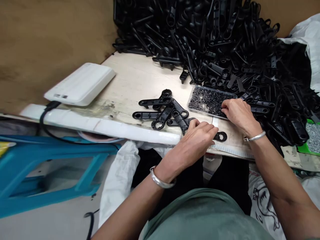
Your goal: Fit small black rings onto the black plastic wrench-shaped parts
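My left hand (196, 138) is closed over a flat black plastic arm, its ring end (221, 136) sticking out to the right of the fingers near the table's front edge. Several similar black plastic arms (163, 115) lie in a loose heap just left of that hand. My right hand (237, 111) reaches to the right end of a clear shallow box (191, 108) filled with tiny dark pieces, perhaps screws. Thumb and fingertips are pinched together among the pieces; whatever is between them is too small to make out.
A large pile of black plastic parts (200, 40) covers the back and right of the table. On the left sits a white box-shaped device (81, 83) with a black cable (42, 120). A green tray (303, 148) of silvery bits stands far right, and a blue stool (50, 160) below left.
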A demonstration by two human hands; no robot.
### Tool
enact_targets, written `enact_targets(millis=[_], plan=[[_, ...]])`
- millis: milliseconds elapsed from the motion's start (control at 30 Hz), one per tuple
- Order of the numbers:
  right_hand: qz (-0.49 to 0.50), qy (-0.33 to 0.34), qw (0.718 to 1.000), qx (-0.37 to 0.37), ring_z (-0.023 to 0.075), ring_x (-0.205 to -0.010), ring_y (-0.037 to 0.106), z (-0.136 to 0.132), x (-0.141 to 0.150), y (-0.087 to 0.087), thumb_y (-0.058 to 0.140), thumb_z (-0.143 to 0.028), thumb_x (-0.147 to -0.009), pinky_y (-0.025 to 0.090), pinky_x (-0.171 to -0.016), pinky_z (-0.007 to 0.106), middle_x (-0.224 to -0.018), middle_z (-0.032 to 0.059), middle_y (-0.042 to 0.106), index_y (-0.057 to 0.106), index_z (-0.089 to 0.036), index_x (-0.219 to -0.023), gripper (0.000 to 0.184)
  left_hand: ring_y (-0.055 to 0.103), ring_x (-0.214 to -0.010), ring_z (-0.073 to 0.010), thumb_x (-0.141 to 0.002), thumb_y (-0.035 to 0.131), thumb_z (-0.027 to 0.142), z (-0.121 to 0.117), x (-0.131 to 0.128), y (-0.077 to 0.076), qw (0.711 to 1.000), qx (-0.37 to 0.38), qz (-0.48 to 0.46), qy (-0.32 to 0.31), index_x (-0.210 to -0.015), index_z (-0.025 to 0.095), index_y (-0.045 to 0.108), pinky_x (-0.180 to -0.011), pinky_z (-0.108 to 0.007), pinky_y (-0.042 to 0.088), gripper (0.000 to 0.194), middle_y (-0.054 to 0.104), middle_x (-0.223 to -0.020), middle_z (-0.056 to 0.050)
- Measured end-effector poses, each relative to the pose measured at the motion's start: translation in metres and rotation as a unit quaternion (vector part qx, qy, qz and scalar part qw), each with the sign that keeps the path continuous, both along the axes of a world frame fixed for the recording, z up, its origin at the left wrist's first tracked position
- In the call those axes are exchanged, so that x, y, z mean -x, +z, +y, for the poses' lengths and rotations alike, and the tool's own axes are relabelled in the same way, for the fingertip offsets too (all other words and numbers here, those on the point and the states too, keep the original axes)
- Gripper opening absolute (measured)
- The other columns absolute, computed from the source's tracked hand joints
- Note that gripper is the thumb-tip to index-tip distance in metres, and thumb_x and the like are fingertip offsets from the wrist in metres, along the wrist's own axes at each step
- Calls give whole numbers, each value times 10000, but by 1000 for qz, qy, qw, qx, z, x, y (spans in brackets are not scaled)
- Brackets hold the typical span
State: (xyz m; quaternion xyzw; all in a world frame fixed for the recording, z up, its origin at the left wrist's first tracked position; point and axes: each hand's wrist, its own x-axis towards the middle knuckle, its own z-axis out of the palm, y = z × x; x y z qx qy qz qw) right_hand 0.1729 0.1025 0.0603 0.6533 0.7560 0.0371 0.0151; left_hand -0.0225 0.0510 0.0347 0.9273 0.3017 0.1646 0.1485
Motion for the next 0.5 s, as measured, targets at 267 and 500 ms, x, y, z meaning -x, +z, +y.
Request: enact_targets(millis=[267, 500], plan=[[82, -16, 996, -11, 268, -797, 623, -2, -3, 1, 534, -168, -854, 426, -678, 338, -823, 78, 697, 706, -220, -843, 180, 594, -1026, -210, -861, 628, 132, 3, 7, 1, 998, 28, -58, 27, -1029, 157, 570, -929, -374, 321, 181, 682, -1056, -65], [293, -10, 953, -69, 173, -656, 611, -25, -13, 8, 540, -164, -795, 439, -651, 286, -713, 0, 679, 708, -203, -791, 172, 593, -919, -211, -933, 516, 191, 16, 18, 13, 995, 1, -60, 75, -924, 174, 662, -845, -368, 357, 147, 695, -948, -57]])
